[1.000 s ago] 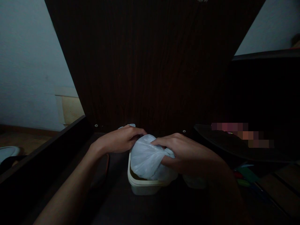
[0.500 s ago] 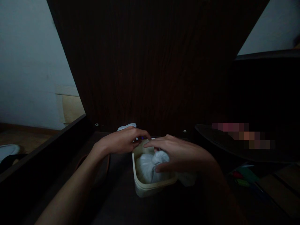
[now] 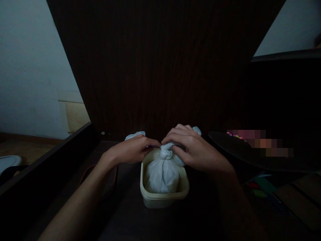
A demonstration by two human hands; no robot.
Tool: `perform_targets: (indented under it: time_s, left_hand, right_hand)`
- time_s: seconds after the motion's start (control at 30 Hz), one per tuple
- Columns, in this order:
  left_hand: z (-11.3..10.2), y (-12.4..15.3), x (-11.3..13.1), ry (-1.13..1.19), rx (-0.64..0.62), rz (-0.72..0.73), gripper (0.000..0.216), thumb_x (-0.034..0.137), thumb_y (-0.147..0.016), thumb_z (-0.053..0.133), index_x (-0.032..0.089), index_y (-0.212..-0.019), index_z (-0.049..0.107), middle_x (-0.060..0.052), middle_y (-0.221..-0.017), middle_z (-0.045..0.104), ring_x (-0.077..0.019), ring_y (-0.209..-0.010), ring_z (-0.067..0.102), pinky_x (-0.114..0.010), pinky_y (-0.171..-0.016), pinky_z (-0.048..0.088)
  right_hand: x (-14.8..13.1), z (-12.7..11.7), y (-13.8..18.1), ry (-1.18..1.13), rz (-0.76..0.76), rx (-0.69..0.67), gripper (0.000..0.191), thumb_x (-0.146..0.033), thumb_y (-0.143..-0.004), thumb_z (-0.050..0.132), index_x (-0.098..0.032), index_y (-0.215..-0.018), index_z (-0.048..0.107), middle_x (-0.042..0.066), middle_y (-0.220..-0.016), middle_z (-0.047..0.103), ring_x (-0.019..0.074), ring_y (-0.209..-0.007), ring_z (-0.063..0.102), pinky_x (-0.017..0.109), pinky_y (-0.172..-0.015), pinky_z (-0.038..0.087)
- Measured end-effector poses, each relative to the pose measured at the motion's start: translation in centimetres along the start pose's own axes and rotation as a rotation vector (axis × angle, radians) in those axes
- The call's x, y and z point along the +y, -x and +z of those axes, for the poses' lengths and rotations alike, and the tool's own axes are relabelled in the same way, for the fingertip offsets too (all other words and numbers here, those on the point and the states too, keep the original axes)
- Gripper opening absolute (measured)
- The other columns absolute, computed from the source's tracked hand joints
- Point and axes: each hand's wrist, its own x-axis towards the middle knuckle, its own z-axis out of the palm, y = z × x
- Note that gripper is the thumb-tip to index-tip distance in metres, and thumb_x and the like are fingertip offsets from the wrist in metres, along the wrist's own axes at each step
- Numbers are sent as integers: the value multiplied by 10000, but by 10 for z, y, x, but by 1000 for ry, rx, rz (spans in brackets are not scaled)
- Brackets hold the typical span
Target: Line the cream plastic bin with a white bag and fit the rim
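A white plastic bag (image 3: 163, 177), twisted into a knot at its top, sits inside a cream plastic tub (image 3: 165, 199) with rounded corners. My right hand (image 3: 192, 147) is closed around the top of the bag beside the knot, its thumb on the near side and its fingers curled over the back. At the tub's far left corner, my left hand (image 3: 131, 149) holds the rim with bent fingers; its fingertips are partly hidden. White crumpled plastic (image 3: 135, 134) shows behind my left hand, and a further bit (image 3: 197, 130) behind my right.
The tub stands on a dark wooden surface with a tall dark panel (image 3: 163, 67) behind it. A raised dark edge (image 3: 45, 154) runs along the left. A brown-rimmed object (image 3: 115, 177) lies under my left forearm. On the right are a dark curved shelf (image 3: 225, 144) and coloured items (image 3: 265, 184).
My right hand has moved up and back, and the bag's knot now stands upright instead of leaning right. The left hand stays almost in place at the tub.
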Motion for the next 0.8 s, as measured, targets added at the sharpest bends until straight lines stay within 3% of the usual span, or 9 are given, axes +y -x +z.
perform_targets:
  time_s: [0.17, 0.27, 0.4, 0.6, 0.8]
  left_hand:
    - [-5, 4, 8, 2, 99, 19, 340, 52, -889, 502, 202, -1094, 727, -33, -1111, 781, -192, -1005, 725, -255, -883, 496]
    - [-10, 8, 16, -9, 184, 13, 308, 66, -875, 498, 184, -1038, 731, -21, -1020, 783, -177, -912, 722, -250, -825, 502]
    - [-12, 10, 26, -18, 256, 36, 105, 184, -873, 637, 175, -940, 717, 0, -884, 744, -164, -779, 681, -256, -731, 486]
    - [-2, 7, 30, -25, 242, 82, 187, 262, -871, 754, 189, -1027, 681, -15, -1011, 706, -184, -904, 662, -290, -808, 484]
    - [4, 3, 32, -62, 307, 85, 222, 240, -840, 794, 184, -973, 626, 4, -938, 650, -170, -826, 626, -274, -735, 464]
  right_hand:
    - [6, 3, -3, -19, 1, 79, 286, -12, -879, 530, -177, -1046, 692, 40, -1031, 724, 210, -1006, 586, 353, -919, 378]
    - [10, 5, -4, -24, 27, 127, 281, -15, -879, 535, -166, -1048, 700, 41, -1025, 725, 207, -1007, 598, 347, -926, 383]
    - [15, 9, -4, -50, 91, 215, 297, -35, -860, 578, -166, -1098, 698, 34, -1007, 723, 206, -978, 619, 337, -894, 400]
    - [22, 16, -7, -368, 130, 294, 265, -37, -845, 555, -187, -1045, 643, 0, -986, 706, 157, -865, 650, 267, -748, 455]
    - [15, 22, -10, -485, 150, 355, 259, -31, -832, 554, -191, -1024, 619, -14, -943, 674, 136, -832, 630, 252, -727, 458]
